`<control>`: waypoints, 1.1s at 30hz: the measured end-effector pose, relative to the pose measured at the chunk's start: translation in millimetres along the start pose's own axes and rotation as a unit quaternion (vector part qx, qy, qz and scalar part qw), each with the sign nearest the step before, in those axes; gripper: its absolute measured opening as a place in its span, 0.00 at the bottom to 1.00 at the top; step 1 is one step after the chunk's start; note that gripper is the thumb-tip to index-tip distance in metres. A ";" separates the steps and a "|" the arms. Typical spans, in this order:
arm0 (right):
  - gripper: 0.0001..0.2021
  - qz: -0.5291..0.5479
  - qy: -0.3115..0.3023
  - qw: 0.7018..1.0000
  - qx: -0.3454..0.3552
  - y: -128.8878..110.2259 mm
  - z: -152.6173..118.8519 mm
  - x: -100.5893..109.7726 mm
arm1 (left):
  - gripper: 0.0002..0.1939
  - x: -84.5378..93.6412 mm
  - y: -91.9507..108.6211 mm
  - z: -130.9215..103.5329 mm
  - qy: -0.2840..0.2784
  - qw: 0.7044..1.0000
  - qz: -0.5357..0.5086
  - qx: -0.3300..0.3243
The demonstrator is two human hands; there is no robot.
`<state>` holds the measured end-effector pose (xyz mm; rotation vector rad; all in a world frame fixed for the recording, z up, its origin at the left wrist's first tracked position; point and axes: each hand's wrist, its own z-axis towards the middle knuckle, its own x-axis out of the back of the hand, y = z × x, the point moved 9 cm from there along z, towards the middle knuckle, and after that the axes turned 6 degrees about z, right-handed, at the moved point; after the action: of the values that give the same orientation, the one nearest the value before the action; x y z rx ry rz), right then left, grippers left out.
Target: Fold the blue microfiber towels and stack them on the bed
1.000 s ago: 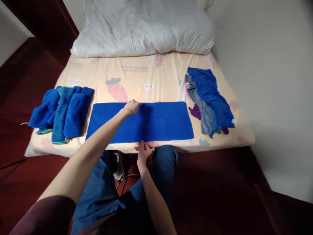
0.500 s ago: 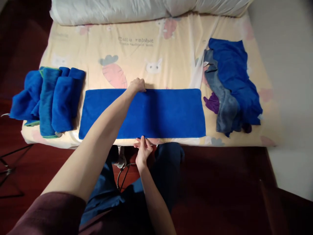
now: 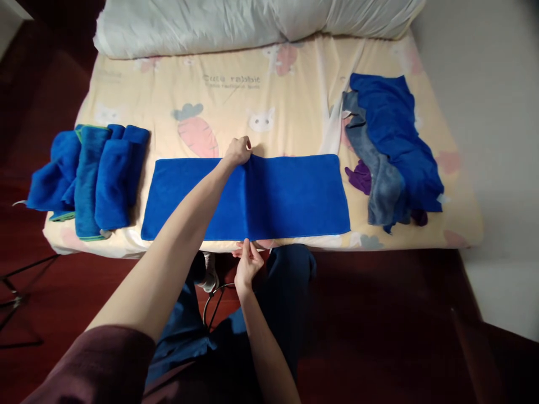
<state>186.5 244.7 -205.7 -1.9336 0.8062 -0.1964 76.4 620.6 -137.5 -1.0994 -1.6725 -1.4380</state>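
A long blue towel (image 3: 303,196) lies across the front of the bed, with a raised crease running down its middle. My left hand (image 3: 239,150) pinches its far edge at that crease. At the near edge, my right hand (image 3: 248,262) pinches the towel at the other end of the crease, between thumb and fingertips. My left forearm crosses above the towel's left half and hides part of it.
Folded blue towels (image 3: 113,182) sit at the bed's left. A loose heap with a blue cloth (image 3: 389,129), a grey cloth (image 3: 379,179) and a purple piece (image 3: 360,176) lies at the right. A pale quilt (image 3: 236,25) is along the back of the patterned bed (image 3: 295,106).
The towel's middle has been pulled up into a crease between my hands, and its two ends have drawn slightly inward. My left hand now grips the far edge. The view has shifted slightly.
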 end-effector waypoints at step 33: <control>0.22 -0.051 0.047 0.941 0.332 -159.4 -38.3 46.8 | 0.09 154.3 56.5 -84.4 0.152 0.963 -0.214 -0.057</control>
<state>276.5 233.5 -61.3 -1.3284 0.5957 -0.5537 58.6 566.5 38.2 -0.5464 -1.6799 -1.8862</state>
